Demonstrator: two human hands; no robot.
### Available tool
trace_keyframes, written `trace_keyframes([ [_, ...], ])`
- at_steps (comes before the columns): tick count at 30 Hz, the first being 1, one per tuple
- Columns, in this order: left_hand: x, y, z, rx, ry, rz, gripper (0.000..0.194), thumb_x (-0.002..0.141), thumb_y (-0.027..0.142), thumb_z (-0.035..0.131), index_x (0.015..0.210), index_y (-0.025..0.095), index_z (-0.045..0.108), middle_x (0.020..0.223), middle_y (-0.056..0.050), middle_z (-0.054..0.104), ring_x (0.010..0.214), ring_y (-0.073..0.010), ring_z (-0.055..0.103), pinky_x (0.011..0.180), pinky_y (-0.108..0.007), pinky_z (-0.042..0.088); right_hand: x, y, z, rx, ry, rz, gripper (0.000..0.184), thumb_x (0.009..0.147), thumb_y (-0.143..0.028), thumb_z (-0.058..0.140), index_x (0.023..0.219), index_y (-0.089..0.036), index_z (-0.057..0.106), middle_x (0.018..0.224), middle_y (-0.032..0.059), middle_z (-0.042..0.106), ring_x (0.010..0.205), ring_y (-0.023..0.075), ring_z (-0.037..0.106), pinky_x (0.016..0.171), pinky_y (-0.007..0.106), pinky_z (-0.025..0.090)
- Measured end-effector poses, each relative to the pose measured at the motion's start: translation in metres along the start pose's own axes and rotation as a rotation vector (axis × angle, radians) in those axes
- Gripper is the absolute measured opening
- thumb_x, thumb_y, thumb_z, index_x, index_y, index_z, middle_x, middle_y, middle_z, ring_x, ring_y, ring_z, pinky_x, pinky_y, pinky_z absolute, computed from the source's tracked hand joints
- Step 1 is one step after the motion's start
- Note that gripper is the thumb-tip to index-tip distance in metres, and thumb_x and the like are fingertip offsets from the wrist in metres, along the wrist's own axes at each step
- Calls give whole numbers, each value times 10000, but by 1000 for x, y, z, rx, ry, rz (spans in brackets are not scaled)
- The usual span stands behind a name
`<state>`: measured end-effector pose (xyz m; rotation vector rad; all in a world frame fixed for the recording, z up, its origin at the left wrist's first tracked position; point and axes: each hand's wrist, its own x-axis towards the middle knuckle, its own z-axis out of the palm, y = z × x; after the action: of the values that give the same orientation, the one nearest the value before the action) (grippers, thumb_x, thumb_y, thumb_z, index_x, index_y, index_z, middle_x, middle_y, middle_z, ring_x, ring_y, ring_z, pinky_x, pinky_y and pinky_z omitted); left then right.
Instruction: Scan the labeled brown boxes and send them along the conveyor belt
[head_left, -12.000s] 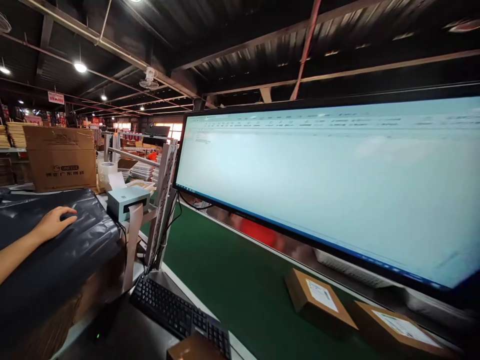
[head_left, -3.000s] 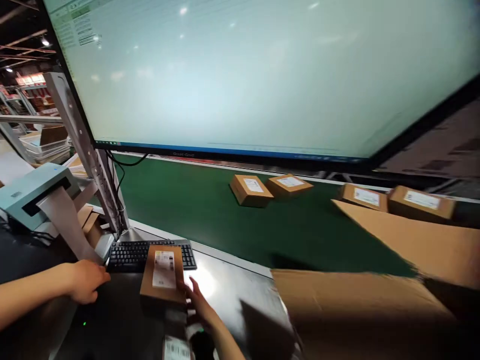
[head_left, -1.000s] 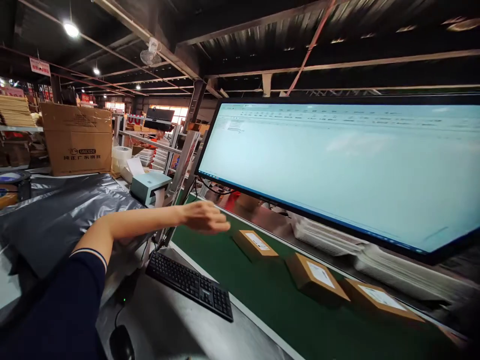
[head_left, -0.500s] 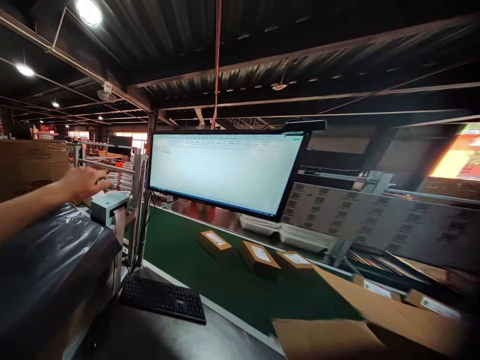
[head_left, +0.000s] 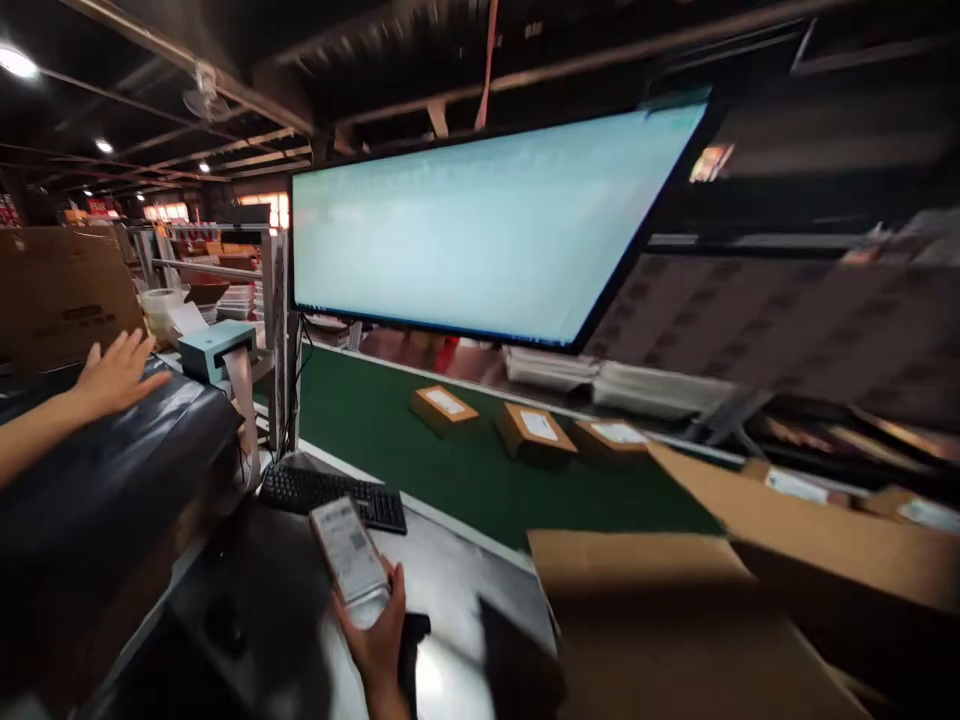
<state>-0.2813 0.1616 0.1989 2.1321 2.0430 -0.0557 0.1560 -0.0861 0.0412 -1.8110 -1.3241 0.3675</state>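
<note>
My left hand (head_left: 116,378) is stretched out at the left, fingers spread, holding nothing. It is over or on a dark plastic sheet (head_left: 135,450); whether it touches I cannot tell. My right hand (head_left: 381,625) grips a small slim box (head_left: 346,545) by its lower end, above the metal table (head_left: 442,590). A white printed label covers the box's upper face, and its edges look brown. Just beyond the box lies a black keyboard (head_left: 300,487), partly hidden by it. A dark object (head_left: 412,640) beside my right wrist is too blurred to name.
A label printer (head_left: 216,345) with a paper strip hanging out stands at the left. A large monitor (head_left: 465,235) rises above a green conveyor belt (head_left: 375,425). Several labelled boxes, including one box (head_left: 535,428), rest along the belt. An open carton (head_left: 637,570) stands at front right.
My left hand has moved left and away from the printer, its fingers now spread. My right hand has come into view with the labelled box. The camera view has tilted down.
</note>
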Motion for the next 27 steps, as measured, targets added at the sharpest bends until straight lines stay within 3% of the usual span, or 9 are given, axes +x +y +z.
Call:
trace_keyframes([
  [2, 26, 46, -26, -43, 118, 208, 1112, 940, 842, 80, 1535, -39, 408, 1625, -242, 424, 1522, -429, 370, 1207, -649, 271, 3, -3, -3, 11, 29, -166, 1038, 797, -551, 795, 1629, -296, 230, 1375, 169, 578, 1216, 393, 638, 946, 646, 573],
  [5, 31, 133, -34, -300, 35, 349, 962, 962, 812, 268, 1455, 33, 544, 1460, -150, 618, 1385, -372, 554, 1167, -626, 369, 36, -14, -8, 91, 77, -235, 1155, 761, -406, 851, 1660, -223, 149, 1502, 223, 471, 1371, 390, 536, 1108, 671, 463],
  [7, 3, 190, -17, -586, 0, 438, 950, 908, 786, 518, 1523, 62, 483, 1545, -194, 549, 1440, -363, 517, 1224, -564, 368, 57, -27, -14, 128, 160, -241, 1151, 757, -373, 866, 1653, -207, 162, 1524, 226, 441, 1403, 378, 508, 1147, 650, 434],
  [9, -33, 239, 14, -846, 49, 397, 1174, 780, 731, 745, 1656, 123, 254, 1710, -222, 294, 1586, -390, 303, 1297, -562, 281, 69, -40, -20, 161, 233, -235, 1143, 764, -404, 872, 1645, -207, 171, 1529, 230, 430, 1404, 372, 507, 1136, 635, 455],
  [12, -70, 291, 65, -1200, 4, 262, 1411, 676, 657, 871, 1694, 220, -2, 1769, -215, -35, 1645, -423, 7, 1298, -647, 220, 74, -49, -25, 188, 289, -263, 1154, 767, -470, 875, 1636, -217, 158, 1513, 243, 431, 1370, 365, 533, 1066, 636, 518],
  [14, -80, 311, 85, -1408, -135, 176, 1428, 668, 625, 887, 1686, 297, -60, 1769, -181, -102, 1643, -425, -58, 1249, -679, 294, 73, -48, -27, 179, 316, -285, 1152, 768, -469, 873, 1632, -231, 150, 1512, 249, 423, 1364, 365, 535, 1040, 647, 534],
  [17, -87, 328, 94, -1618, -316, 170, 1432, 654, 554, 909, 1674, 365, -77, 1773, -147, -92, 1647, -405, -44, 1205, -633, 393, 70, -45, -28, 168, 360, -259, 1148, 752, -443, 885, 1622, -238, 164, 1519, 253, 400, 1368, 371, 532, 1034, 661, 534],
  [22, -107, 346, 96, -1833, -409, 129, 1391, 646, 489, 906, 1670, 389, -29, 1771, -143, 4, 1640, -397, 84, 1141, -532, 497, 66, -48, -32, 216, 360, -142, 1074, 789, -436, 852, 1604, -223, 186, 1534, 261, 377, 1390, 361, 523, 1055, 635, 534],
  [27, -123, 355, 99, -1922, -479, 15, 1296, 690, 410, 875, 1682, 317, 45, 1681, -178, 322, 1527, -385, 395, 1029, -426, 579, 54, -46, -36, 195, 373, -69, 1073, 766, -456, 874, 1590, -225, 226, 1548, 256, 375, 1397, 369, 524, 1075, 648, 514],
])
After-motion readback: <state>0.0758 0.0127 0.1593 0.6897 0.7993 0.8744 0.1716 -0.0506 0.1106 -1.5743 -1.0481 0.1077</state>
